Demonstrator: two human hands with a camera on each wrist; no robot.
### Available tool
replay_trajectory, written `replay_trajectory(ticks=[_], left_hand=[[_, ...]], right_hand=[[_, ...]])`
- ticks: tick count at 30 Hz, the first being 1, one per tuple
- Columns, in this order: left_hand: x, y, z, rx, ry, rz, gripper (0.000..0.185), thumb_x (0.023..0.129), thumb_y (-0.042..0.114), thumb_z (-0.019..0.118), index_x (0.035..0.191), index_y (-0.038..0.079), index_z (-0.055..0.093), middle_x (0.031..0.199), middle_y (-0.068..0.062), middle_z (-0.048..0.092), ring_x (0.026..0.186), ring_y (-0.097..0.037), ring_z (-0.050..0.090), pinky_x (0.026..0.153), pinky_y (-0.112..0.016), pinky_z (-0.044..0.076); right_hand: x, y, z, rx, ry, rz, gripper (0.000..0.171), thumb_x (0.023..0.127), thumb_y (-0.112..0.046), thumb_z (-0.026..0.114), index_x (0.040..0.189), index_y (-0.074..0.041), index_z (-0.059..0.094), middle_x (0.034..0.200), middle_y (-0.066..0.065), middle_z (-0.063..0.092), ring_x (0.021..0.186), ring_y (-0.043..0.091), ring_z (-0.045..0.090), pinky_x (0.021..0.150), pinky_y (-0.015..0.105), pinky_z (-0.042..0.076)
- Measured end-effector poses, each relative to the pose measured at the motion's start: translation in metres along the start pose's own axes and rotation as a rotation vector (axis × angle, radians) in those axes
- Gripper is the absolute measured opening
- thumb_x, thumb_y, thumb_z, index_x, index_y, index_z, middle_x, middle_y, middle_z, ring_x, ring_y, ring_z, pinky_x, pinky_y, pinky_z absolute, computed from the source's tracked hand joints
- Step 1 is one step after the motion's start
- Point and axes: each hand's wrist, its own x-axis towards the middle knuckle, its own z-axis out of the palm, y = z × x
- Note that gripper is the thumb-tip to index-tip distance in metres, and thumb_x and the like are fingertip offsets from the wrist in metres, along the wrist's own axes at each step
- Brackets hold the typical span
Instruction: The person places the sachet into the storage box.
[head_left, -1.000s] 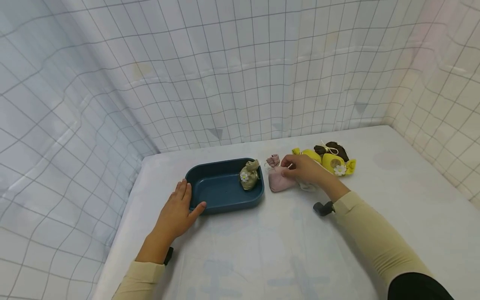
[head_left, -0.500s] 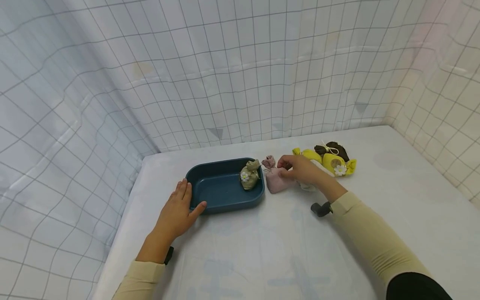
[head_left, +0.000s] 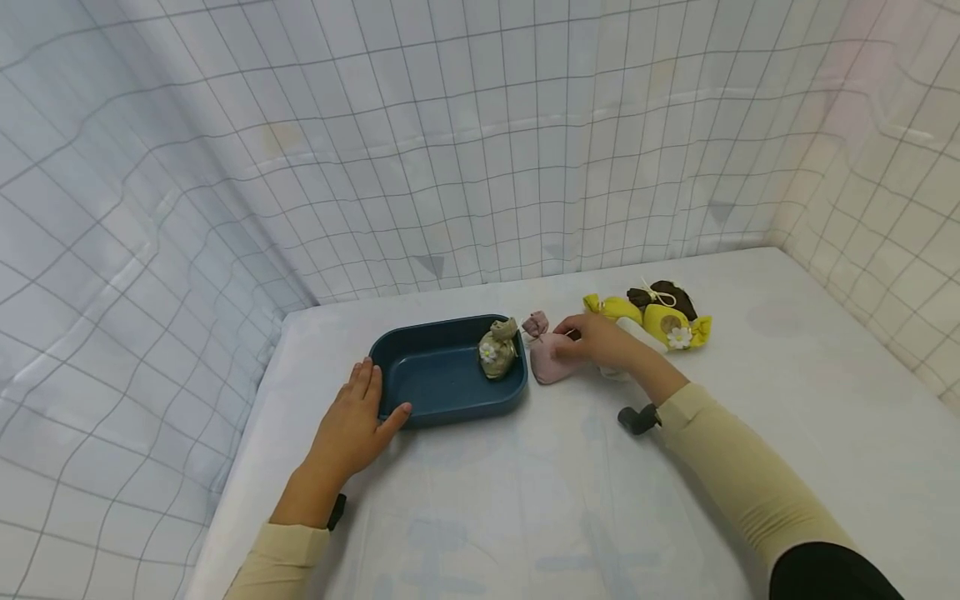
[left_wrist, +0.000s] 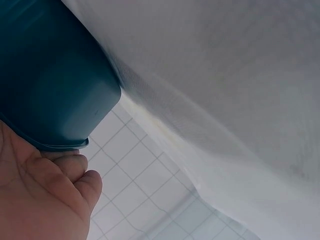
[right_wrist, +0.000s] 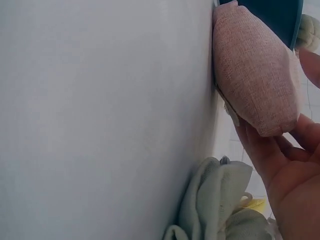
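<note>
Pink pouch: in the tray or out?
Out. Head view: pink pouch is beside the blue tray, beyond its right rim, held by the right hand.

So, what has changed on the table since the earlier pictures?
The pink pouch and the right hand holding it have shifted slightly left, toward the blue tray. The left hand stays at the tray's edge; the olive pouch inside, the yellow pouches and the brown pouch stayed put.

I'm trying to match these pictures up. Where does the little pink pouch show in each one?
Head: the pink pouch is right of and below centre, held by the right hand.
Left wrist: not in it.
Right wrist: large, at upper right.
Shared landmark: the blue tray, near the middle in head, upper left in left wrist, top right in right wrist.
</note>
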Motion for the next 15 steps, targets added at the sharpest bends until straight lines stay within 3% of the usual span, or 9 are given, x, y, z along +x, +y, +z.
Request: replay_trajectory(ticks=[7,15], left_hand=[[-0.0004,0.0003,-0.0008,0.000,-0.007,-0.002,0.092,0.101,0.059,0.045,0.152,-0.012,0.019,0.161,-0.028,0.012,0.149,-0.042,0.010,0.117,-0.057,0.017],[-0.0001,-0.0003,-0.0008,0.002,-0.008,-0.006,0.092,0.100,0.060,0.044,0.153,-0.012,0.018,0.161,-0.028,0.012,0.149,-0.041,0.009,0.117,-0.057,0.017]], right_hand=[[0.0012,-0.0026,0.0013,-0.014,-0.037,-0.010,0.025,0.098,-0.025,0.064,0.116,-0.008,0.066,0.112,0.005,0.067,0.099,0.021,0.059,0.090,0.042,0.048],[0.0027,-0.0044,0.0032,-0.001,-0.012,0.027,0.016,0.097,-0.028,0.065,0.105,-0.014,0.066,0.103,0.003,0.066,0.089,0.021,0.056,0.078,0.037,0.046]])
